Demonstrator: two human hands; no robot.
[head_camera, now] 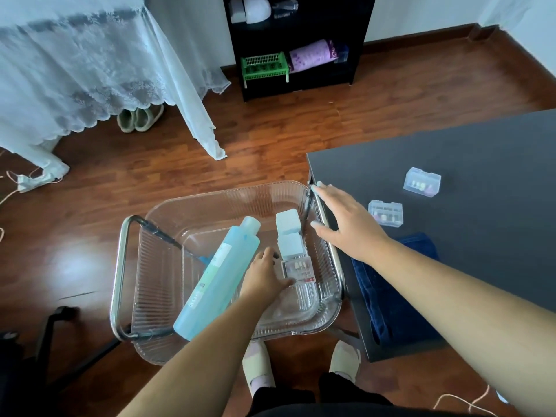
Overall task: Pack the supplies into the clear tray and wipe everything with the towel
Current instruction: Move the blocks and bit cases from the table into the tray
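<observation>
A brown wooden floor (pixel 240 145) fills most of the view from above. A white lace cloth (pixel 75 70) hangs down at the upper left. A dark counter (pixel 466 139) takes up the right side, and a black shelf unit (pixel 358 40) stands against the far wall.

In the centre, just beside the counter's left edge, the clear tray (pixel 210 195) sits on a chrome tube frame (pixel 120 266). It is ribbed and see-through. A dark blue towel (pixel 391 293) lies crumpled on the near left part of the counter, partly under the right forearm.

Inside the tray, a tall pale blue bottle (pixel 219 275) lies on its side, slanting from the near left toward the far middle. The right hand (pixel 346 219) hovers over the tray's right rim and the counter edge, its fingers straight, spread and holding nothing. The left hand (pixel 264 275) reaches down into the tray, between the bottle and a small clear case (pixel 301 270). Its thumb and fingers touch the case's left side. Whether they actually grasp it cannot be told.

Two pale blue blocks (pixel 288 233) stand in a row just beyond that case. Two more small clear cases lie on the counter, one near the right hand (pixel 385 212) and one farther back (pixel 422 182).
</observation>
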